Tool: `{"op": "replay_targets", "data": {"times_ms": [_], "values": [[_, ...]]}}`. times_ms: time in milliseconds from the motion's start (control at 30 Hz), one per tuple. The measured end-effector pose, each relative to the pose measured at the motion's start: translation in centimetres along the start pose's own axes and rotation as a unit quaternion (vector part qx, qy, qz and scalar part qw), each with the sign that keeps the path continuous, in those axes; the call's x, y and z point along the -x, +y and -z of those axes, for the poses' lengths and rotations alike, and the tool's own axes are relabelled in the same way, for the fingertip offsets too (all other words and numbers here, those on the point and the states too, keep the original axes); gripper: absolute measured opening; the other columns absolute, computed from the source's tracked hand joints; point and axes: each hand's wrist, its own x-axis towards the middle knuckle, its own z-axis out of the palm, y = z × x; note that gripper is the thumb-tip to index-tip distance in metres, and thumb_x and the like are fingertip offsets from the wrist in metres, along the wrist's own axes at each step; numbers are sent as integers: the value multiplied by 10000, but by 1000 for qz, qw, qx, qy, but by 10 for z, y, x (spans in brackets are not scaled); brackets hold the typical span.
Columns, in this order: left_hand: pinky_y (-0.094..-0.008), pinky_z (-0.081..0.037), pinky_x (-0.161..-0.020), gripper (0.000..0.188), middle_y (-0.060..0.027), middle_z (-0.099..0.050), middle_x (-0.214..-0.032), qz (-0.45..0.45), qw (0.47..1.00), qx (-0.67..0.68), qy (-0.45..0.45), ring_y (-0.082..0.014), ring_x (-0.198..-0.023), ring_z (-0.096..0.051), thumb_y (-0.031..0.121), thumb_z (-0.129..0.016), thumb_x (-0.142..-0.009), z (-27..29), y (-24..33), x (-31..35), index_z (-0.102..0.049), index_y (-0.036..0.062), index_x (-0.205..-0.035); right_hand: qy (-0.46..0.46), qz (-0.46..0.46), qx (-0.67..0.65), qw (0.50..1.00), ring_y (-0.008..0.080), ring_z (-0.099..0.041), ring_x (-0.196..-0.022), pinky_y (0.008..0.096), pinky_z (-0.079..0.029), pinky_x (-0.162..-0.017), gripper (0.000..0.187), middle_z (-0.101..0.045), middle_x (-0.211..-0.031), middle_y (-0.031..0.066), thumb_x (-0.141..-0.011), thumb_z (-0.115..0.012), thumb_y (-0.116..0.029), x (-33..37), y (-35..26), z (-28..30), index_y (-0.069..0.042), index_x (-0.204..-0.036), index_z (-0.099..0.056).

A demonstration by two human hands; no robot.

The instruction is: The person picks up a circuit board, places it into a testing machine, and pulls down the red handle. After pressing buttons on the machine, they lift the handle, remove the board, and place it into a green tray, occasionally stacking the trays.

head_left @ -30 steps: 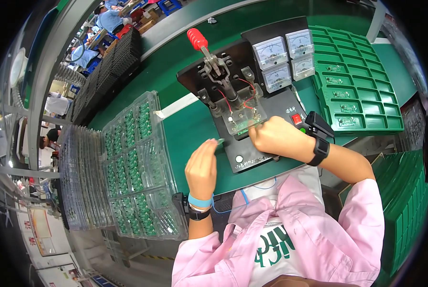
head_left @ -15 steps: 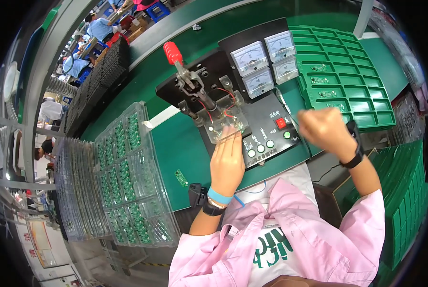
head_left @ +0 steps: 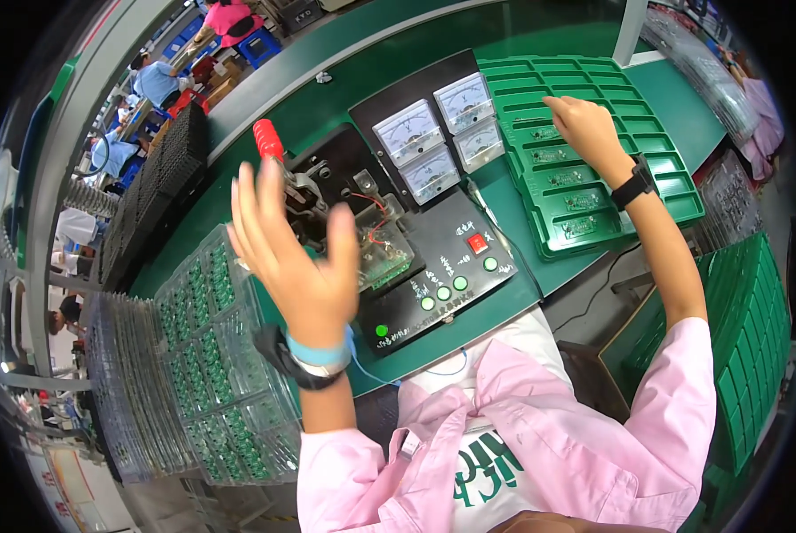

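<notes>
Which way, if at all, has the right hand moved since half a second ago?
Yes: forward. The right hand was right of the red switch; now it is beyond it, over the green tray.

Electronics workshop: circuit boards (head_left: 583, 202) in green tray (head_left: 593, 80), panel meters (head_left: 408, 133), seated co-worker (head_left: 156, 84) beyond.

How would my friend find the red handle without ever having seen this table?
On the green table, look for the black machine with four white dials. To the left of the dials stands a metal clamp, partly hidden by the left hand. The red handle sticks out from it: long and rounded, unlike the machine's small, square red switch.
</notes>
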Motion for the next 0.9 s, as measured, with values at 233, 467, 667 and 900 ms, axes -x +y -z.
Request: {"op": "replay_targets", "data": {"times_ms": [233, 467, 667, 900], "values": [[-504, -338, -1069, 414, -178, -599, -1225, -150, 966, 212, -14, -357, -1123, -587, 54, -704, -705, 8, -8, 31, -626, 41, -1111, -30, 54, -168, 984, 317, -611, -969, 404, -516, -800, 207, -615, -1087, 130, -844, -610, -57, 34, -67, 58, -27, -1048, -627], [-509, -362, -1049, 393, -197, -558, -1274, 31, 974, 216, -60, -398, -1154, -549, 30, -650, -775, 15, -29, 122, -612, 41, -1167, 45, 222, -331, 916, 354, -576, -1063, 465, -472, -927, 483, -582, -1242, 104, -699, -690, -33, 98, -191, 68, -72, -1173, -602], [-537, -320, -1065, 483, -223, -413, -1428, 103, 978, 134, -124, -431, -1278, -422, 113, -678, -823, 5, -31, 154, -555, 68, -1288, 67, 243, -279, 927, 297, -570, -1107, 469, -420, -981, 514, -584, -1283, 62, -716, -707, -93, 120, -226, 64, -86, -1218, -598], [-683, -166, -1054, 638, -232, -245, -1532, 83, 987, 11, -139, -462, -1400, -192, 391, -714, -815, 5, -26, 145, -502, 138, -1362, 15, 144, -296, 944, 227, -569, -1116, 450, -388, -1000, 495, -604, -1260, 47, -734, -709, -129, 140, -234, 36, -99, -1219, -617]]}}
